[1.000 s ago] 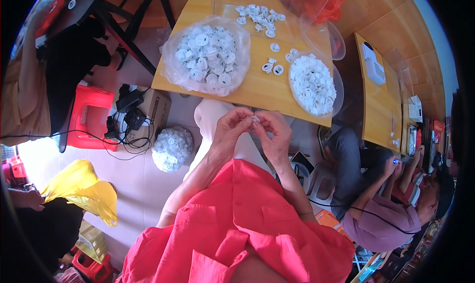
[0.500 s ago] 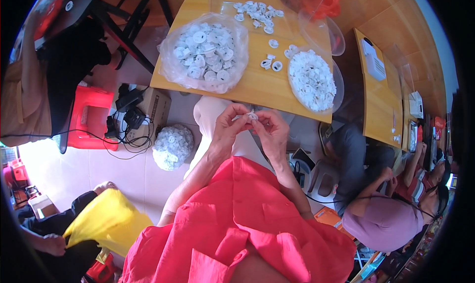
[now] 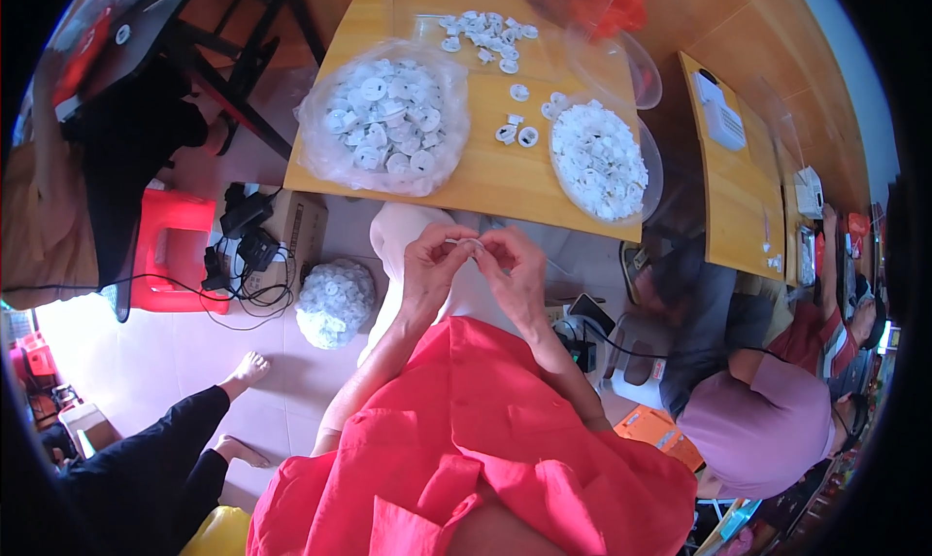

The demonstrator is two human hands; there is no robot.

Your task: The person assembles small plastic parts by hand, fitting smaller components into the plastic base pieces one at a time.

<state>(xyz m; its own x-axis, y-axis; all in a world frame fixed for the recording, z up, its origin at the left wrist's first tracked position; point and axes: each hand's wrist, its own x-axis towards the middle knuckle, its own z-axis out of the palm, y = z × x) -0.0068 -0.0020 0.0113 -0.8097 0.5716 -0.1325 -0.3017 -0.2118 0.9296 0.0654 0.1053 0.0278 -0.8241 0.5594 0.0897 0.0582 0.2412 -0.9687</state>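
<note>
My left hand (image 3: 437, 267) and my right hand (image 3: 515, 272) meet just off the table's near edge, above my lap. Their fingertips pinch a small white plastic part (image 3: 474, 246), which the fingers mostly cover. Beyond them on the wooden table (image 3: 500, 184) stands a clear plastic bag (image 3: 309, 143), open and heaped with round white plastic parts. To the right, a clear oval bowl (image 3: 653, 172) holds a pile of smaller white pieces. Between the two lie several loose white parts (image 3: 528, 136), with more scattered at the far side (image 3: 495, 33).
A bag of white parts (image 3: 335, 303) sits on the floor at left, near a cardboard box (image 3: 311, 231) with black adapters and cables, and a red stool (image 3: 160, 250). People sit on both sides; a second table (image 3: 743, 202) stands at right.
Both hands have shifted slightly left and down in the picture, and the white part is now more hidden by the fingers. The yellow bag at lower left has dropped mostly out of view.
</note>
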